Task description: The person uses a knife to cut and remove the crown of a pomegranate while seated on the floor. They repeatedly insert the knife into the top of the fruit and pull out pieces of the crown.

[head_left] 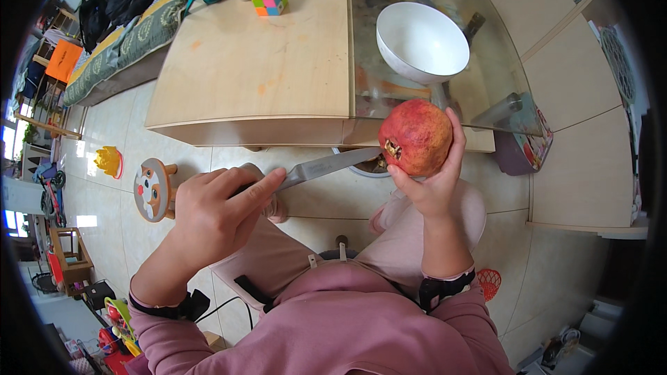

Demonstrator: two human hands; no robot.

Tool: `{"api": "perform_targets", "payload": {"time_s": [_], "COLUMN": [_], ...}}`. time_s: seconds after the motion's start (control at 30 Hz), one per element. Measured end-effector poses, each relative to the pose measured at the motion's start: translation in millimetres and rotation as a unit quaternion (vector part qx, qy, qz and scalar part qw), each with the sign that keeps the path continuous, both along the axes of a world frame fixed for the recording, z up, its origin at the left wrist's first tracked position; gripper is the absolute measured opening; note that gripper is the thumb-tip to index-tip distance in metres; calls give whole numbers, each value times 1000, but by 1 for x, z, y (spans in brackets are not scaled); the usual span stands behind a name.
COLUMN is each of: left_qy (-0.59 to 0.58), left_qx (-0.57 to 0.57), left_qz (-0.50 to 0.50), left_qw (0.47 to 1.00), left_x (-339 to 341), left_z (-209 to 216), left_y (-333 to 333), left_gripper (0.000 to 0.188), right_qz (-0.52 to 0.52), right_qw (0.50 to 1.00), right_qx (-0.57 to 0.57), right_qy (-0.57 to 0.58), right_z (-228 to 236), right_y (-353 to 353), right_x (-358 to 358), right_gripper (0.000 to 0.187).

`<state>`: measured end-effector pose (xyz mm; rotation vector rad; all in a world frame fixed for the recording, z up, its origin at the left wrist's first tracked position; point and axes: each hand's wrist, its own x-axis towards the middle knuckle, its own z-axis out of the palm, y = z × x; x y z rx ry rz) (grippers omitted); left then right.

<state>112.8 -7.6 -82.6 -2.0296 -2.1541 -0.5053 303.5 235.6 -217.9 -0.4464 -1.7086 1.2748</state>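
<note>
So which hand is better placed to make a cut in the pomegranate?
Likely the left hand: it grips the knife, which points toward the pomegranate. The right hand is already taken up holding the fruit, so it seems better suited to steadying it.

Pale tiled floor (104, 253), wooden table (264, 62), patterned sofa (128, 59)
</note>
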Motion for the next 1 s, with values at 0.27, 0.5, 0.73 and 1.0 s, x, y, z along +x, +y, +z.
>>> {"api": "perform_targets", "payload": {"time_s": [0.27,0.5,0.73,1.0], "left_qy": [8,15,26,33], "left_qx": [-15,-14,-26,-34], "left_qz": [3,5,-6,-14], "left_qw": [1000,1000,999,999], "left_x": [3,2,-2,1], "left_z": [7,9,16,19], "left_y": [2,2,0,4], "left_gripper": [37,38,40,43], "right_qz": [-9,-22,-13,-6], "right_qw": [1000,998,997,997], "right_qx": [27,52,75,74], "right_qy": [-8,-8,-33,-36], "right_z": [0,-1,1,2], "right_y": [1,1,4,4], "right_x": [0,0,2,3], "right_gripper": [109,109,108,107]}}
